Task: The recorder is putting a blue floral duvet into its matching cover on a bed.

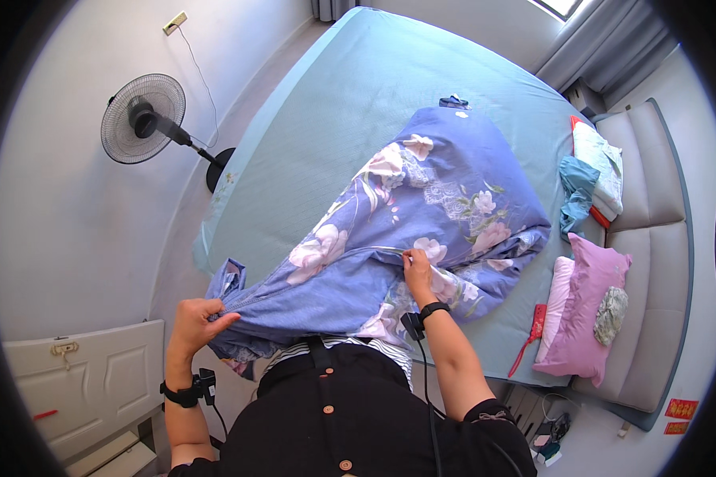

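A blue duvet cover (453,179) with large pale flowers and lace patterns lies bunched across the near half of the bed. Its left end is gathered in my left hand (201,325), which grips the fabric beside the bed, in front of my body. My right hand (417,273) pinches a fold of the same cover near its middle, fingertips together on a seam or edge. Between the two hands the cloth is stretched and creased. Some of it hangs down past the bed's near side. Each wrist wears a black strap with a cabled device.
The bed (310,167) has a teal fitted sheet. Pink pillows (593,310), a red pouch (537,322) and folded bedding (596,167) lie by the grey headboard (647,262). A small dark item (453,102) sits beyond the cover. A standing fan (146,119) and a white door (89,381) are at left.
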A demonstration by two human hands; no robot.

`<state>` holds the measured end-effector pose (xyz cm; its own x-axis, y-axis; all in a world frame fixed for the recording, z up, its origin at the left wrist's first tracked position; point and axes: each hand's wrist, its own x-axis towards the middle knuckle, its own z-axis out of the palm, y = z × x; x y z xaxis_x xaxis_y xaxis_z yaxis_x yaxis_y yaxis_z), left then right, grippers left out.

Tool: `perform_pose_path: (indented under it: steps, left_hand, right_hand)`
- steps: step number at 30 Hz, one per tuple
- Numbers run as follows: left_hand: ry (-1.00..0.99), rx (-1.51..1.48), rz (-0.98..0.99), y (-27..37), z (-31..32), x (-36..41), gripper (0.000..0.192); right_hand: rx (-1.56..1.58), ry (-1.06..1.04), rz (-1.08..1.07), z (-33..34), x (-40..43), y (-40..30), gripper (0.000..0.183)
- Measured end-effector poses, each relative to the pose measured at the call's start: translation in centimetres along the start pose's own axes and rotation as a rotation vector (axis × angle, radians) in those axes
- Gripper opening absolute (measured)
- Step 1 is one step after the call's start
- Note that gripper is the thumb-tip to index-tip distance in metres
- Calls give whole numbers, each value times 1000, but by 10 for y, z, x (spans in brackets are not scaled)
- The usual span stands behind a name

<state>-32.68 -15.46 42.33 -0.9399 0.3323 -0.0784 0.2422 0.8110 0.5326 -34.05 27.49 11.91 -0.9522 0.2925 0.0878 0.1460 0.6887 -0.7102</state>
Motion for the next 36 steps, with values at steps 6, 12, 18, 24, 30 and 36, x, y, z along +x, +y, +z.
perform_pose_path:
  steps: [6, 12, 18, 24, 30, 36]
  left_hand:
    - [20, 7, -1, -1, -3, -6, 34]
    - [64, 80, 41, -13, 1, -13, 33]
    - [-20, -48, 210, 2, 16, -17, 35]
    - [-3, -84, 181, -16, 18, -43, 39]
    - [53, -65, -17, -34, 30, -102, 39]
    - [121, -30, -266, -43, 40, -147, 33]
  right_hand:
    - [-78, -126, -15, 4, 14, 2, 9]
    - [67, 27, 194, -67, 61, 35, 9]
    - [-399, 460, -204, -226, 145, -79, 8]
    - [-406, 88, -673, -168, 255, -175, 13]
    - [-281, -658, -645, 31, 265, -141, 17]
    - [-315, -907, -582, 126, 225, -131, 19]
